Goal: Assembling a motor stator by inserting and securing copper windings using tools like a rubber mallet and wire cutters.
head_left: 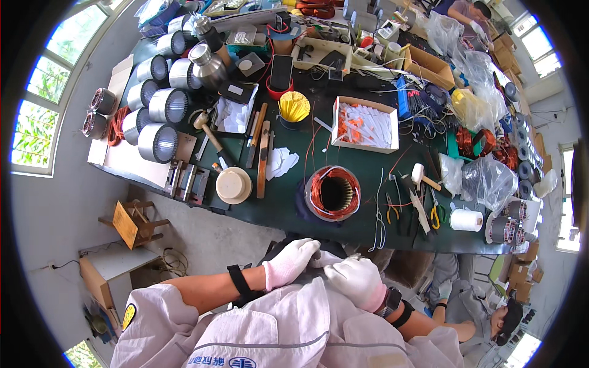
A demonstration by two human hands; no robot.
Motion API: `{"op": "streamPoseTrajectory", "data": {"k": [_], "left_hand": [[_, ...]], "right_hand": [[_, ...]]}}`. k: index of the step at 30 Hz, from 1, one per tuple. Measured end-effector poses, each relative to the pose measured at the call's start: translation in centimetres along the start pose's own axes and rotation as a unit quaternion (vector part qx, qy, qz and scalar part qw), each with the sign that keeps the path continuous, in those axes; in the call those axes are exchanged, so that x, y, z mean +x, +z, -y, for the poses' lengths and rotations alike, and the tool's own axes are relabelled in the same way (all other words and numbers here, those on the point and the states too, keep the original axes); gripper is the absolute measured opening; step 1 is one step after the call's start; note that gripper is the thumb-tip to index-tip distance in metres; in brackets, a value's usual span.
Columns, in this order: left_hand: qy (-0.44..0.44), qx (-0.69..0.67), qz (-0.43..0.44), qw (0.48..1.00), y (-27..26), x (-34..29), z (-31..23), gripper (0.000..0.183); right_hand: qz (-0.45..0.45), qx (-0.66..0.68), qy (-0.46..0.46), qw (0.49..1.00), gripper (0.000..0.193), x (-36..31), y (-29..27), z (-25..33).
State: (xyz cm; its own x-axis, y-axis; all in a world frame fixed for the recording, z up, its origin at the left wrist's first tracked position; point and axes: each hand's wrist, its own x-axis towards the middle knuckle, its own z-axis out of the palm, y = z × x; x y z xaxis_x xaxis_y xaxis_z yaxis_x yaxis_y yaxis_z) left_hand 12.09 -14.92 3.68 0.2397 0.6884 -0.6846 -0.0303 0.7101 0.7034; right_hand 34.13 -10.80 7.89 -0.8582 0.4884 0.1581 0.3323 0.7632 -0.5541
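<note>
Both hands wear white gloves and are close together in front of my body, below the table's front edge. My left hand (293, 264) has its fingers curled, and what they grip, if anything, is hidden. My right hand (356, 279) is closed like a fist, its fingertips turned out of sight. A bit of pale grey cloth (325, 259) shows between them, by the front of my light jacket (264, 325). Nearest on the table is a stator (316, 195), a ring-shaped core wound with copper wire, standing upright beyond my hands and touched by neither.
A round wooden block (234, 186), a hammer (211, 138) and wooden sticks (263, 159) lie left of the stator. Right are pliers (437, 214), a white mallet (418, 173) and a thread spool (466, 220). A box of white strips (365, 125) stands behind. Another person (466, 313) sits lower right.
</note>
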Motion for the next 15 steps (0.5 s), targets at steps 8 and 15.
{"op": "streamPoseTrajectory", "data": {"k": [8, 15], "left_hand": [[-0.006, -0.046, -0.029, 0.999, 0.1, -0.1, -0.8, 0.037], [0.006, -0.013, -0.048, 0.999, 0.4, 0.0, -1.0, 0.038]], "right_hand": [[-0.017, -0.016, -0.016, 1.0, 0.028, -0.1, -1.0, -0.1], [0.012, -0.02, -0.025, 0.999, 0.029, 0.1, -0.7, -0.4]]}}
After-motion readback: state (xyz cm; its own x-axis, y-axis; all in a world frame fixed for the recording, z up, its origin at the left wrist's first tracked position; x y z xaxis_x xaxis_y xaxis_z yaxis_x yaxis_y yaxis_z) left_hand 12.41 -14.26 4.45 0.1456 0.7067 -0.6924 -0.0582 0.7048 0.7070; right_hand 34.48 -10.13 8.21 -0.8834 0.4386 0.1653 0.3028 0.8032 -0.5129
